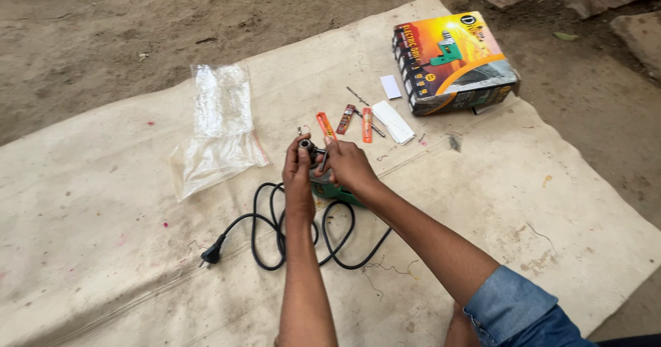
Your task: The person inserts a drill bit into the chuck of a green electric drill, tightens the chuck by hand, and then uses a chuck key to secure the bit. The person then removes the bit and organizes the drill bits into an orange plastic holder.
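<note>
We see bare dirt ground [103, 16] under a pale mat [516, 202]; printed box [454, 61], plastic bag [217, 130], black cord [275, 240]; green drill [334, 190] mid-mat, mostly hidden by hands; left hand [297, 175] fingers pinch its chuck [307, 144]; right hand [348, 164] closed around something we can't make out.

Bare forearms; right arm [441, 250] in rolled-up blue denim sleeve [509, 306]; no gloves.
</note>
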